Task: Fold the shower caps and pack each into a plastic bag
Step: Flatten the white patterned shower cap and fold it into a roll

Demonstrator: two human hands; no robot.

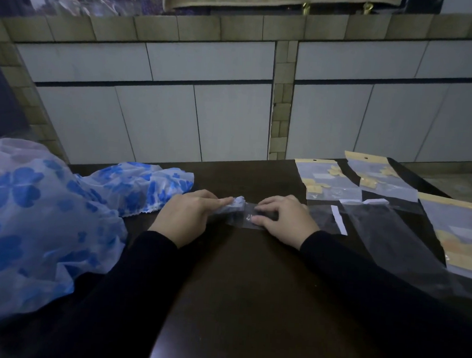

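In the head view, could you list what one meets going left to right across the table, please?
Large blue-flowered shower cap → second blue-flowered cap → left hand → folded cap → right hand → clear empty bag → yellow-topped packed bag.
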